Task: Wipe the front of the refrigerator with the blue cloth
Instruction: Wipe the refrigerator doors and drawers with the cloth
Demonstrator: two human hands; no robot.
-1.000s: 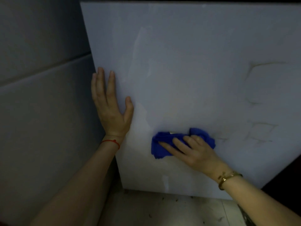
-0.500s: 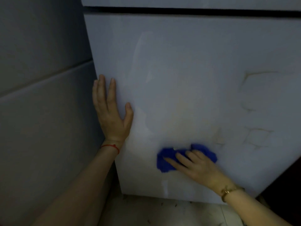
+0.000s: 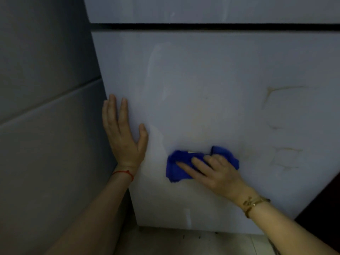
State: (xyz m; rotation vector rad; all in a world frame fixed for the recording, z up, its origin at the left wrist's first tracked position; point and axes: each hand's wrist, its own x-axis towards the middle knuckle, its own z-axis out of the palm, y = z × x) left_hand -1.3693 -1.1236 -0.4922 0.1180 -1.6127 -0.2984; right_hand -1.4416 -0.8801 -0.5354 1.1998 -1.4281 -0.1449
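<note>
The white front of the refrigerator (image 3: 211,85) fills most of the head view, with a dark gap between its lower door and the door above. A bunched blue cloth (image 3: 176,167) lies flat against the lower door. My right hand (image 3: 215,172) presses on the cloth, fingers spread over it and pointing left. Flat on the door's left edge rests my left hand (image 3: 123,133), fingers upward, holding nothing. Faint brownish marks (image 3: 279,126) show on the door to the right of the cloth.
A grey tiled wall (image 3: 46,107) stands close on the left of the refrigerator. Pale floor tiles (image 3: 184,242) with small dark specks lie below the door. A dark surface (image 3: 323,208) sits at the lower right.
The view has tilted up, so the gap above the lower door now shows. My right hand and the cloth sit lower on the door than a second ago. My left hand stays put.
</note>
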